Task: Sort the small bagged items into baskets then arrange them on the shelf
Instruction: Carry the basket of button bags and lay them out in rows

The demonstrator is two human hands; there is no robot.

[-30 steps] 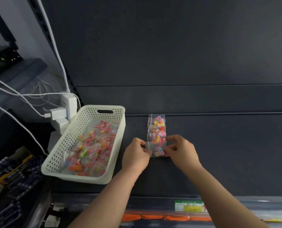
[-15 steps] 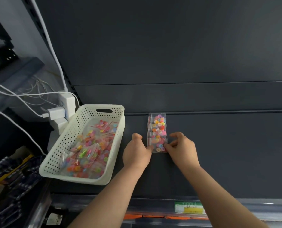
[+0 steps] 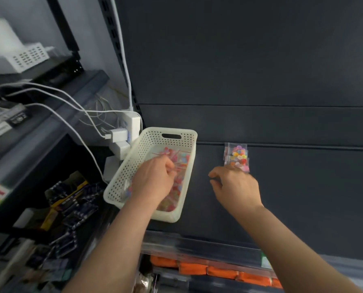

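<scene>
A white perforated basket (image 3: 124, 176) stands on the dark shelf (image 3: 292, 187) and holds several clear bags of colourful beads (image 3: 181, 159). My left hand (image 3: 153, 180) is down inside the basket with its fingers curled among those bags; blur hides whether it grips one. To the right, a short overlapping row of the same bead bags (image 3: 237, 156) lies flat on the shelf against the back ledge. My right hand (image 3: 235, 187) hovers just in front of that row, fingers loosely bent, holding nothing.
A white power strip with chargers (image 3: 132, 125) and trailing cables sits just left of the basket. The neighbouring rack at left holds dark and yellow packets (image 3: 70, 204) and another white basket (image 3: 28, 57). Orange packs (image 3: 197, 268) lie on the shelf below.
Both hands have let go of the front bag in the row. My left hand swung left into the basket and my right hand drew back a little. The view shifted left.
</scene>
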